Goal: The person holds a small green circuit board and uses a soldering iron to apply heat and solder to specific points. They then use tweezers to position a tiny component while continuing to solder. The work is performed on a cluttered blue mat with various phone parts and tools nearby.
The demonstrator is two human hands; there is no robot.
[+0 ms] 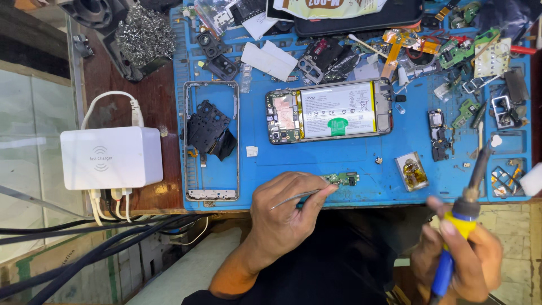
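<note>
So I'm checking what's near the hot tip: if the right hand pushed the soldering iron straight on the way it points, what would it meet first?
Probably the white round bit just beyond the tip of the soldering iron held by the right hand, on the blue mat. Depth is unclear; the tip may pass above it.

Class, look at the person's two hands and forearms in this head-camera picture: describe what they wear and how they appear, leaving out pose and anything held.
Both hands are bare: no gloves, rings or watch show. The left hand and its forearm are uncovered, with no sleeve visible up to the elbow. The right hand is also bare, slightly blurred; its wrist runs off the frame, so any sleeve there cannot be told. No markings or bandages appear.
</note>
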